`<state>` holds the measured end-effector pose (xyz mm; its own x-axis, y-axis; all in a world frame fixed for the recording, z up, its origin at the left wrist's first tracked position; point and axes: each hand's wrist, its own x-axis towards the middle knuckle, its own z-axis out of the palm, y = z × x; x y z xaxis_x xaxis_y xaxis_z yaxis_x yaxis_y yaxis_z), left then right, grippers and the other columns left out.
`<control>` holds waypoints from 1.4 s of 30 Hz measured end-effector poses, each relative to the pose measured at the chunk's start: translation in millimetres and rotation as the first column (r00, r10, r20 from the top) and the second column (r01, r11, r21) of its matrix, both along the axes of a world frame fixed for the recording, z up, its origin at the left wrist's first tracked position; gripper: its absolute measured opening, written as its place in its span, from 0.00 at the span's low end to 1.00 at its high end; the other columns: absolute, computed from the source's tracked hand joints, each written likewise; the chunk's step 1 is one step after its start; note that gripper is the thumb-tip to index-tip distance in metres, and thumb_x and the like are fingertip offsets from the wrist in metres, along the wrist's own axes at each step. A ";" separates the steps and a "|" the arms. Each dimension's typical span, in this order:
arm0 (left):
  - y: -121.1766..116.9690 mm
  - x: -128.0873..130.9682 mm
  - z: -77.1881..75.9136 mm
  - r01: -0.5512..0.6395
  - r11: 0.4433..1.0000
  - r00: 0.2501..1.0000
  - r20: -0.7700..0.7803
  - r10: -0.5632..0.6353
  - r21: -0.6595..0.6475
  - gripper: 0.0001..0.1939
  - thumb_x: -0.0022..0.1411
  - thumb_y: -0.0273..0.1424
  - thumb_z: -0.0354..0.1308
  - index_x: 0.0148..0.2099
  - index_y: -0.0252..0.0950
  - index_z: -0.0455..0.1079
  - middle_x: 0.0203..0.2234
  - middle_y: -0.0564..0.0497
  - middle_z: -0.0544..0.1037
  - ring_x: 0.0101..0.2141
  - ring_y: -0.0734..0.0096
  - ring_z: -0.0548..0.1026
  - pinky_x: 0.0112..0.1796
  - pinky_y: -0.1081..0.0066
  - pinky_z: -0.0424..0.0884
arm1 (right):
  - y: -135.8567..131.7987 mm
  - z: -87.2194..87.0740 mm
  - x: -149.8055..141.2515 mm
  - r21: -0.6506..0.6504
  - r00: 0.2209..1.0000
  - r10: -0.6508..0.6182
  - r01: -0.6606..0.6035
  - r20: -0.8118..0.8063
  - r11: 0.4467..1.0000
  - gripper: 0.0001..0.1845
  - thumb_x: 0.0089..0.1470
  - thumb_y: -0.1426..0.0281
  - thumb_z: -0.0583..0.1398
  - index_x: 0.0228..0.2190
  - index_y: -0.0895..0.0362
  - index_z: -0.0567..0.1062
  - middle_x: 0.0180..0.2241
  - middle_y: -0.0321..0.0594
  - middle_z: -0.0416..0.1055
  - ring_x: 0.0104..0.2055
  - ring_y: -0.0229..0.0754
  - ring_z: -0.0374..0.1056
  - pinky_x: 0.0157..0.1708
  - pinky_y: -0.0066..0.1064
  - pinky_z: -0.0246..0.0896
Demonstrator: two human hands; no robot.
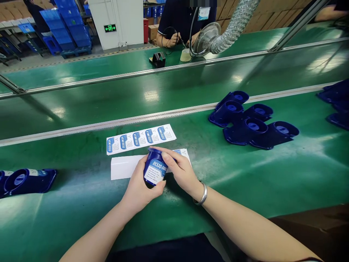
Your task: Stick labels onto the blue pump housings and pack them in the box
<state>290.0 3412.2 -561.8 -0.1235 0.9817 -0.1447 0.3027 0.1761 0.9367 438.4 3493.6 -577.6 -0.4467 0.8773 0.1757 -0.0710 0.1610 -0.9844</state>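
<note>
Both of my hands are closed on one blue housing [155,154], just in front of me; I take it as the centre of my clock. My left hand [139,182] grips it from the left and from below. My right hand [185,173] is bent around its upper right side, with the thumb at the front. The printed label [154,173] is already on the wall of this piece, but the thumb covers its right edge, so I cannot tell if that edge is fully stuck.

At nine o'clock, well apart, two labelled housings [29,183] lie on the green table [89,214]; I judge these as done. At two o'clock, five more housings [240,133] lie close together. I see no label on them, so I count them as not yet done.

The full label sheet [141,139] at eleven o'clock has all five labels on it. The started sheet [122,168], partly under my hands, shows white backing at nine o'clock and some label print at two o'clock.
</note>
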 end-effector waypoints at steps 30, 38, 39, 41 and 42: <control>8.6 -7.3 1.0 -0.046 0.969 0.784 0.592 0.184 -0.241 0.21 0.68 0.46 0.57 0.58 0.43 0.70 0.52 0.48 0.77 0.51 0.58 0.74 0.44 0.66 0.73 | 6.1 8.4 5.0 0.095 0.995 0.092 -0.096 0.043 0.991 0.21 0.70 0.57 0.51 0.57 0.48 0.74 0.57 0.38 0.73 0.60 0.49 0.68 0.61 0.45 0.63; 11.0 -6.2 -1.1 -0.071 0.993 0.787 0.606 0.116 -0.097 0.18 0.70 0.42 0.57 0.57 0.39 0.72 0.50 0.47 0.77 0.52 0.59 0.73 0.50 0.64 0.70 | 3.2 5.0 5.6 0.234 0.982 0.185 -0.174 -0.025 0.957 0.21 0.71 0.60 0.52 0.62 0.43 0.68 0.62 0.37 0.66 0.65 0.48 0.60 0.66 0.45 0.54; 10.5 -6.2 -1.5 -0.066 0.993 0.787 0.607 0.110 -0.095 0.18 0.70 0.42 0.57 0.57 0.39 0.72 0.50 0.47 0.77 0.52 0.60 0.73 0.49 0.65 0.70 | 2.7 4.2 5.5 0.245 0.983 0.180 -0.168 -0.029 0.955 0.21 0.71 0.61 0.52 0.62 0.43 0.68 0.62 0.37 0.66 0.65 0.48 0.60 0.66 0.45 0.54; 9.3 -6.3 -2.1 -0.061 0.994 0.784 0.612 0.106 -0.094 0.18 0.70 0.42 0.57 0.56 0.40 0.71 0.49 0.48 0.77 0.50 0.61 0.73 0.48 0.65 0.70 | 2.1 3.5 5.5 0.258 0.983 0.178 -0.164 -0.032 0.952 0.21 0.71 0.61 0.51 0.62 0.43 0.68 0.62 0.38 0.66 0.65 0.48 0.59 0.66 0.45 0.54; 8.8 -6.5 -2.2 -0.063 0.994 0.781 0.615 0.106 -0.092 0.18 0.70 0.42 0.57 0.56 0.40 0.71 0.48 0.48 0.77 0.50 0.61 0.74 0.48 0.66 0.70 | 1.9 3.4 5.5 0.261 0.983 0.180 -0.166 -0.032 0.951 0.21 0.71 0.62 0.51 0.62 0.44 0.67 0.62 0.38 0.65 0.65 0.48 0.59 0.66 0.45 0.53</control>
